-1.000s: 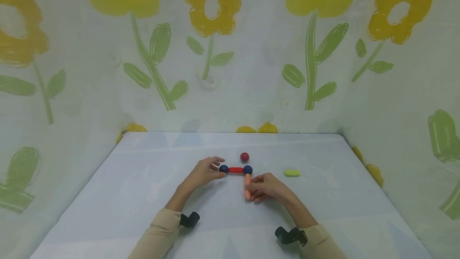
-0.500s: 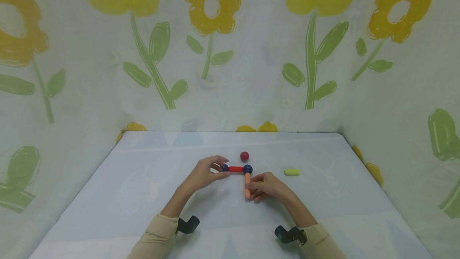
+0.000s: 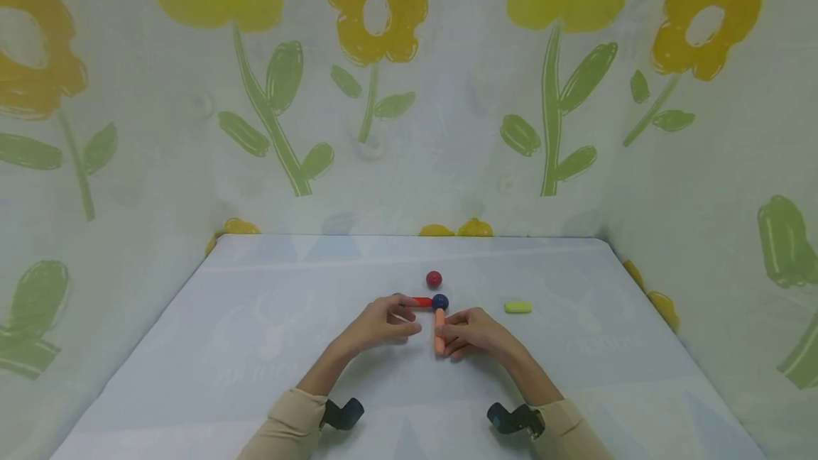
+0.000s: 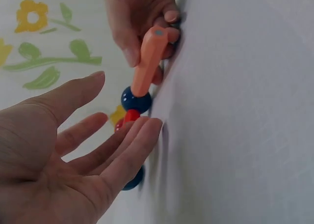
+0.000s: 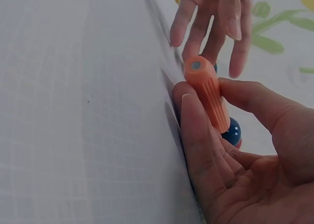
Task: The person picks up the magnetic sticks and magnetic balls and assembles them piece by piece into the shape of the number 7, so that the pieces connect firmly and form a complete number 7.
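Observation:
My right hand point(image 3: 476, 332) pinches an orange ridged rod point(image 3: 439, 318) between thumb and fingers. A small grey disc shows at the rod's near end in both wrist views. Its far end meets a dark blue ball point(image 3: 440, 302), and a red rod point(image 3: 423, 302) runs left from that ball, making a corner. My left hand point(image 3: 377, 325) holds nothing, its fingers loosely extended just in front of the red rod. A second blue ball point(image 4: 133, 180) shows partly behind the left fingers in the left wrist view; those fingers hide it in the head view.
Just behind the corner ball lies a loose red ball point(image 3: 434, 279). A short yellow-green rod point(image 3: 517, 307) rests to the right of my right hand. The white table point(image 3: 255, 389) ends at a flower-printed curtain point(image 3: 447, 162) behind and on both sides.
My left hand has come away from the left blue ball, moving right and towards me, and now covers that ball in the head view. My right hand and the orange rod stay put.

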The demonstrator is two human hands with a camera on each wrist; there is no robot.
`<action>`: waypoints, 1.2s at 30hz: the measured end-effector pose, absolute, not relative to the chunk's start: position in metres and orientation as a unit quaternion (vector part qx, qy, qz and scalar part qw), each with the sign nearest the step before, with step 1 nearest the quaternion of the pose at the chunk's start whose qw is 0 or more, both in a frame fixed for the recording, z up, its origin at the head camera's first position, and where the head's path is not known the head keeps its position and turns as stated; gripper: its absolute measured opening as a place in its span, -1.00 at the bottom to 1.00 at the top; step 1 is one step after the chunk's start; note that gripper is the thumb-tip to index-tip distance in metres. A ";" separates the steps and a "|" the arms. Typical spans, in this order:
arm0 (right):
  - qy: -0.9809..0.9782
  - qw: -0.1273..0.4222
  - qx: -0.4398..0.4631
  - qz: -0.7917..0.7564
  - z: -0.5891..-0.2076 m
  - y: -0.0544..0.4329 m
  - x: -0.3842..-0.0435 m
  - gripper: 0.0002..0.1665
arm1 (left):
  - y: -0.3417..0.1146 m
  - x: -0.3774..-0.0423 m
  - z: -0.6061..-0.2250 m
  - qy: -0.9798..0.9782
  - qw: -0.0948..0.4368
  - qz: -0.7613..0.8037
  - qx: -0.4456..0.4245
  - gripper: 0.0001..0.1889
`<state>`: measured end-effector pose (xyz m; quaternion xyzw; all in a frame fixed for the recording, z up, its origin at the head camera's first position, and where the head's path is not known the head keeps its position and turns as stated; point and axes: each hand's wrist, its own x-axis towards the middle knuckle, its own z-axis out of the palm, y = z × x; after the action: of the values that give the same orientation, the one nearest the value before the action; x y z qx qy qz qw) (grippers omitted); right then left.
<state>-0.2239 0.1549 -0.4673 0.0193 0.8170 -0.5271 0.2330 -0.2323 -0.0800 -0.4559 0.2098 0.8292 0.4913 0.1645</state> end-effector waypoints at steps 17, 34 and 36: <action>0.815 0.232 0.017 -0.531 -0.469 0.154 -0.224 -0.33 | -0.068 -0.234 -0.465 0.775 0.222 0.569 0.162 -0.48; 0.814 0.224 0.008 -0.536 -0.468 0.155 -0.221 -0.20 | -0.053 -0.236 -0.468 0.747 0.225 0.603 0.166 -0.45; 0.815 0.222 0.009 -0.535 -0.468 0.155 -0.221 -0.20 | -0.052 -0.235 -0.468 0.752 0.220 0.597 0.171 -0.45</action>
<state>-0.2206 0.1553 -0.4682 0.0094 0.8153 -0.5347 0.2221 -0.2353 -0.0519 -0.4678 0.1708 0.7522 0.5971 0.2203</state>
